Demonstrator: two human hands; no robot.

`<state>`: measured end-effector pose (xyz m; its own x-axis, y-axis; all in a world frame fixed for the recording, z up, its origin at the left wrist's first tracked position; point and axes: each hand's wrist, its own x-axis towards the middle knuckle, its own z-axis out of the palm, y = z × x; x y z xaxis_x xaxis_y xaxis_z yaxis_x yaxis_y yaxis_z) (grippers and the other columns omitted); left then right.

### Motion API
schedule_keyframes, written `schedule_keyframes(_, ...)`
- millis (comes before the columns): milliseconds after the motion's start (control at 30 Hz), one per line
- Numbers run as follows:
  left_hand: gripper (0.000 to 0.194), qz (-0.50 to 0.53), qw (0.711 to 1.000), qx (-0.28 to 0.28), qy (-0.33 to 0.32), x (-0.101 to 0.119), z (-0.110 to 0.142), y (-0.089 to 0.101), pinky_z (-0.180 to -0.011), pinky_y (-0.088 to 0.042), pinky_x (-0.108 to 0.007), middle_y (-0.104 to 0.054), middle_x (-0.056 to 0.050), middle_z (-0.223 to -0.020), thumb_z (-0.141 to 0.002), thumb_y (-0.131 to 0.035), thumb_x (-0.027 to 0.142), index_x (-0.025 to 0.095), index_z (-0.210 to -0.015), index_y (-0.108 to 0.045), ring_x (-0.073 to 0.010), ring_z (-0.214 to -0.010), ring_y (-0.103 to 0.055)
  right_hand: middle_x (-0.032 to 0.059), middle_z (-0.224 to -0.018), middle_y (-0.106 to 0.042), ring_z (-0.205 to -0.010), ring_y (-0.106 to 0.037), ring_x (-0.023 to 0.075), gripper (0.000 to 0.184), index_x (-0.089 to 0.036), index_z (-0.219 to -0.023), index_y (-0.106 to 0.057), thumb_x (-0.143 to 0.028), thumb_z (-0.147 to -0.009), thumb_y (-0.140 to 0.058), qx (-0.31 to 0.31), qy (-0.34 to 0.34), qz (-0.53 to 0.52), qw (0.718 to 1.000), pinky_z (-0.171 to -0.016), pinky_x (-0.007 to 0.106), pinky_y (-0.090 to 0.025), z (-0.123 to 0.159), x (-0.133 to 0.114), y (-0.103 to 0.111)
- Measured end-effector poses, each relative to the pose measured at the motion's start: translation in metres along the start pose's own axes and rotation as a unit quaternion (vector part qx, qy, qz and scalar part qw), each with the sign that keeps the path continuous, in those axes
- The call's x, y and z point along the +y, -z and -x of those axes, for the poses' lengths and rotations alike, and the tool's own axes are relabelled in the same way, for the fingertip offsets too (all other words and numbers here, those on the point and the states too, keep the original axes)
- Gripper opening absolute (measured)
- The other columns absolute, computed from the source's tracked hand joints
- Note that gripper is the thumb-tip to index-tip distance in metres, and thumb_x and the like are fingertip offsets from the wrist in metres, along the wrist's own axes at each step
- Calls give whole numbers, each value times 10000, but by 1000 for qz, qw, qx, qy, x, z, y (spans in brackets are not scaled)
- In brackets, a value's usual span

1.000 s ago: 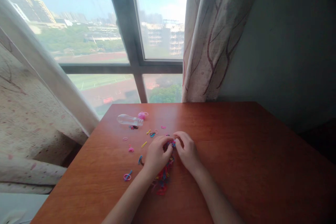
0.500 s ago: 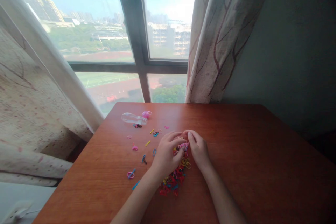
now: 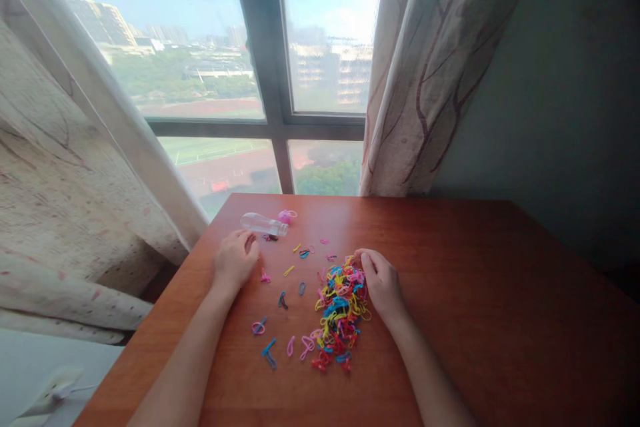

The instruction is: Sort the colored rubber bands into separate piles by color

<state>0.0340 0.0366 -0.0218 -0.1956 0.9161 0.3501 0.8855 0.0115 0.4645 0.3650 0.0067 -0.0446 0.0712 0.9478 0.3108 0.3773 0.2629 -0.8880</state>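
Observation:
A heap of small colourful elastic hair bands (image 3: 340,310) lies on the table, with red, yellow, blue and pink ones mixed. My right hand (image 3: 383,283) rests at the heap's upper right edge, thumb and forefinger pinched together; what is between them is too small to make out. To the left, my left hand (image 3: 235,260) is just in front of a clear plastic bottle (image 3: 263,223) lying on its side. Its fingers are curled, with a gap between thumb and forefinger, and I see nothing in them. A pink bottle cap (image 3: 285,216) sits by the bottle's mouth.
Loose bands, such as a yellow one (image 3: 289,271) and a pink one (image 3: 291,345), are scattered between my hands on the brown table (image 3: 475,307). Behind stand a window (image 3: 275,123) and curtains (image 3: 415,80). A wall socket (image 3: 57,390) shows at lower left.
My left hand has moved left, away from the heap and my right hand, to beside the bottle. The heap now shows fully. My right hand stays pinched at the heap's edge.

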Motion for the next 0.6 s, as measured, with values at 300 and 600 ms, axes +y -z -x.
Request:
schedule_keyframes(300, 321, 54, 989, -87, -111, 47, 16, -18, -989, -466, -404, -664, -95, -1094, -808, -461, 208, 169, -1014, -705, -247, -1054, -599, 84, -940, -716, -901, -654, 223, 377, -190, -916, -698, -405, -984, -397, -13, 16, 14, 1000, -809, 318, -494, 0, -1, 0)
schedule_keyframes(600, 304, 140, 966, -138, -166, 115, 52, -39, -955, -485, -391, -674, -84, -1080, -817, -507, 137, 190, -1042, -704, -226, -1045, -609, 83, -947, -717, -902, -654, 222, 356, -190, -920, -697, -388, -980, -408, -15, 20, 23, 999, -815, 312, -491, 0, -2, 0)
